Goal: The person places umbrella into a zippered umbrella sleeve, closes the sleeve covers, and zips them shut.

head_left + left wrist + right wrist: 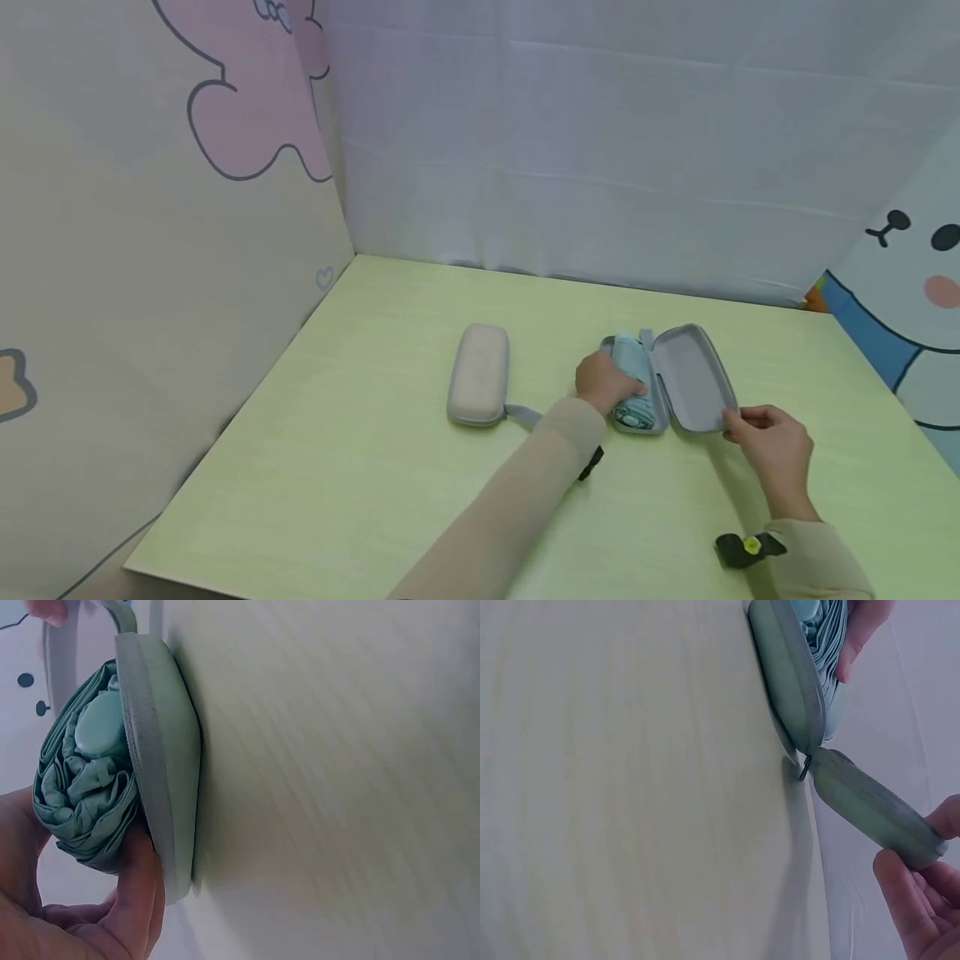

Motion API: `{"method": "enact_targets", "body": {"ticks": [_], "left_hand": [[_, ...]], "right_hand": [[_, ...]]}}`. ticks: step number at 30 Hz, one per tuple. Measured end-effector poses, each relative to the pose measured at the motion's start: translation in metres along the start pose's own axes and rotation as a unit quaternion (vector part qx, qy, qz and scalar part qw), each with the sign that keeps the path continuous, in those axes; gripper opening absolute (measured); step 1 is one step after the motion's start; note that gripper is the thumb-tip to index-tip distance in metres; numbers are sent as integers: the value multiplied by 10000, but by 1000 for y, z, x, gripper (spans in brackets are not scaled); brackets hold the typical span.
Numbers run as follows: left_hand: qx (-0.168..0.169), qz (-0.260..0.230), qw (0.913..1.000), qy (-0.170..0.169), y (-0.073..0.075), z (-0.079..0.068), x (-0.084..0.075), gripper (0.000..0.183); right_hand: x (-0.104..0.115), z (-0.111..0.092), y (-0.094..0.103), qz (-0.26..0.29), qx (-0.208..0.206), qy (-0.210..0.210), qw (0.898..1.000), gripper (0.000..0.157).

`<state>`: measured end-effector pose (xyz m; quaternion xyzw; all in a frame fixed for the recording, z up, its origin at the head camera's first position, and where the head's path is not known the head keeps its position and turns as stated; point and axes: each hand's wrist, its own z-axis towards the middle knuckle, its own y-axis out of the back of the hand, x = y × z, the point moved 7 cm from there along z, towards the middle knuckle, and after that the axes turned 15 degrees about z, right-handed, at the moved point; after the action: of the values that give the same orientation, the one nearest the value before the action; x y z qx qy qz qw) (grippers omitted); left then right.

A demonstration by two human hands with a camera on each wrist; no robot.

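Note:
A teal folded umbrella lies in one half of an opened zip case, its pleated fabric and pale round end facing the near side. My left hand grips the umbrella, thumb across its top and fingers down between it and the case wall in the left wrist view. The case's lid stands swung out to the right, raised off the table. At the lid's near right corner, my right hand pinches the rim between thumb and fingers.
A closed case with a grey wrist strap lies to the left, near my left forearm. The pale green table meets a white curtain at the back and a cartoon-printed wall on the left. Black wrist straps sit at both cuffs.

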<state>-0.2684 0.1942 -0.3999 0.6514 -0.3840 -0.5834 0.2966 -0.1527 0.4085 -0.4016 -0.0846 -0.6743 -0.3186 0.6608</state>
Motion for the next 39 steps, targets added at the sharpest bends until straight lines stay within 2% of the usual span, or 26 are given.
{"method": "enact_targets", "body": {"ticks": [7, 16, 19, 24, 26, 28, 32, 39], "left_hand": [[-102, 674, 9975, -195, 0, -1, -7, 45], [-157, 770, 9963, -349, -6, 1, -9, 51], [-184, 694, 9967, -378, -4, 1, -8, 52], [51, 205, 9991, -378, 1, 2, -7, 25], [164, -27, 9994, -315, 2, 4, -5, 20], [240, -282, 9991, -197, 3, 5, -2, 21], [268, -403, 9988, -85, 4, 6, 2, 26], [245, -189, 9994, -128, 3, 4, 4, 34]], "right_hand": [[1, 0, -1, 82, 15, 8, 10000, 36], [3, -1, -3, 91, -31, 23, 10000, 34], [3, -1, -3, 119, -8, 46, 9999, 34], [-1, 2, 0, 139, -73, 71, 9999, 35], [-3, 4, 1, 139, -96, 51, 9998, 35], [-4, 5, 2, 125, -117, 17, 9999, 36], [-5, 4, 2, 67, -122, 7, 9999, 39], [-4, 3, 2, -33, -172, -34, 9998, 36]]}}
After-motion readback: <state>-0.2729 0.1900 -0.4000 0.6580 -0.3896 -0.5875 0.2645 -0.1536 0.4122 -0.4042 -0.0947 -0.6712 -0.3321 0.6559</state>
